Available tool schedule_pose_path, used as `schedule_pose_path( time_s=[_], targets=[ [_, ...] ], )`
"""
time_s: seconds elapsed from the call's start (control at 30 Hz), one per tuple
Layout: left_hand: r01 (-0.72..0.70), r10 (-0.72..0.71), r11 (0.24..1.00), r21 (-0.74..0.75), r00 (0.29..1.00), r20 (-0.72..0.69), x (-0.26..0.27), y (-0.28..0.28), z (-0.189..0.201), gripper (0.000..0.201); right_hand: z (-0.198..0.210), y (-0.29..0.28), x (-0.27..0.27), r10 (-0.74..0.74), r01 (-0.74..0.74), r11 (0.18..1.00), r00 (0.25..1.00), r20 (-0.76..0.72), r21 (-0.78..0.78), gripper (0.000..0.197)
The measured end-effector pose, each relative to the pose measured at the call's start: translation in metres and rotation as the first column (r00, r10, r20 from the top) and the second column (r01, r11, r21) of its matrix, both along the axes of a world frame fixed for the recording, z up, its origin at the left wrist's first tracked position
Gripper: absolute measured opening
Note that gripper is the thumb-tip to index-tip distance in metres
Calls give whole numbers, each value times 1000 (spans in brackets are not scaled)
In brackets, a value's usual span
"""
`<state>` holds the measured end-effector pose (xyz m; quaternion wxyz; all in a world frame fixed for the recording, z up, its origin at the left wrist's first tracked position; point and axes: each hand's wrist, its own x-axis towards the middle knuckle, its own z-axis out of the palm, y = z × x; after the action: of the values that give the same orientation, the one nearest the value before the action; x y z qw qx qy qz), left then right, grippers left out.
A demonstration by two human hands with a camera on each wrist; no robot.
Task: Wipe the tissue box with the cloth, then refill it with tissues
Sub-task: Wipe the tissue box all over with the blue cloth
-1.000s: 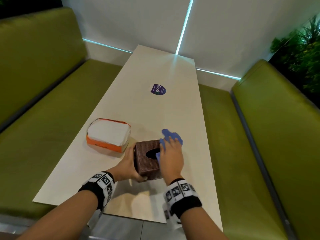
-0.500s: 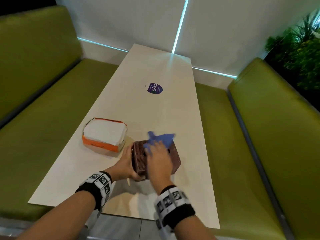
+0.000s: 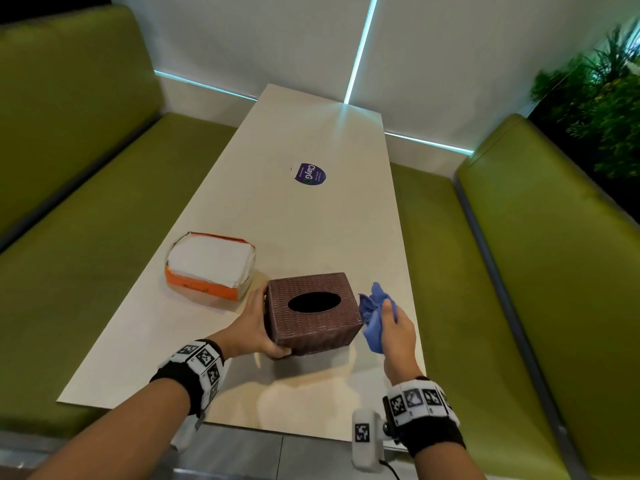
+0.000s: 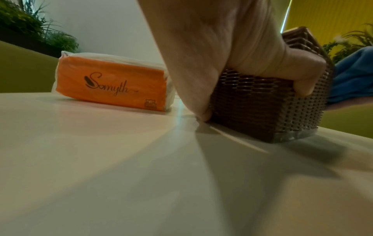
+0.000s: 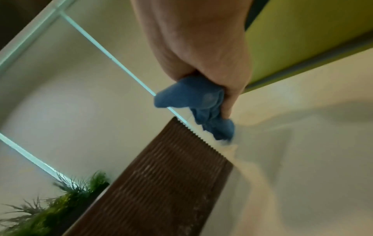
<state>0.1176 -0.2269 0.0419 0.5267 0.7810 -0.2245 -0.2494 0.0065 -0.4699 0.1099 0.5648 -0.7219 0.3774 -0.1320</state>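
Note:
A brown woven tissue box (image 3: 311, 313) (image 4: 262, 108) (image 5: 161, 183) with a dark oval opening on top stands on the pale table (image 3: 311, 220). My left hand (image 3: 254, 327) (image 4: 232, 55) grips its left side, thumb over the near corner. My right hand (image 3: 394, 327) (image 5: 201, 47) holds a bunched blue cloth (image 3: 372, 317) (image 5: 199, 105) (image 4: 353, 76) beside the box's right wall. An orange pack of white tissues (image 3: 211, 265) (image 4: 113, 83) lies to the box's left.
Green padded benches (image 3: 519, 271) run along both long sides of the table. A round purple sticker (image 3: 310, 174) sits mid-table. Plants (image 3: 595, 109) stand behind the right bench. The table's near edge is just under my wrists.
My right hand has swept the cloth from the box's top down to its right side. The box top and opening show again. My left hand has kept its hold.

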Motion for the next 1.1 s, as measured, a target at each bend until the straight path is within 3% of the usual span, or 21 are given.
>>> schedule_pose_path(
  time_s=[0.07,0.17,0.3,0.43,0.6,0.73,0.83,0.9,1.0,1.1],
  targets=[
    [11,-12,1000,-28,1000,-13,-1,0,1,141,-6,-4,-10,43,-48,984,999,31,171,32],
    [4,-14,995,-103,995,-102,-3,-2,11,137,-4,2,-19,168,-177,961,984,62,212,34],
    [-45,4,982,-184,976,-219,1,-5,38,112,10,3,-10,192,-213,942,976,104,261,32],
    [-67,44,991,-113,979,-200,6,-3,52,132,27,-4,8,178,-193,938,981,79,287,38],
    [158,-151,985,62,983,-101,6,-1,50,144,37,-10,28,136,-122,952,990,-32,282,28],
    [178,-175,982,61,983,-59,10,-1,50,134,42,-6,35,105,-84,949,993,-51,303,21],
    [112,-113,989,95,994,6,15,-3,47,123,51,-1,38,95,-72,951,994,-60,301,22],
    [83,-86,992,94,996,29,17,-4,44,122,55,2,40,88,-76,975,995,-49,211,26],
    [48,-48,998,47,999,19,18,-5,39,115,62,14,41,96,-91,991,994,53,-101,34],
    [26,-26,1000,12,1000,14,19,-4,33,114,69,41,51,257,-198,885,963,86,-422,31]
  ],
)
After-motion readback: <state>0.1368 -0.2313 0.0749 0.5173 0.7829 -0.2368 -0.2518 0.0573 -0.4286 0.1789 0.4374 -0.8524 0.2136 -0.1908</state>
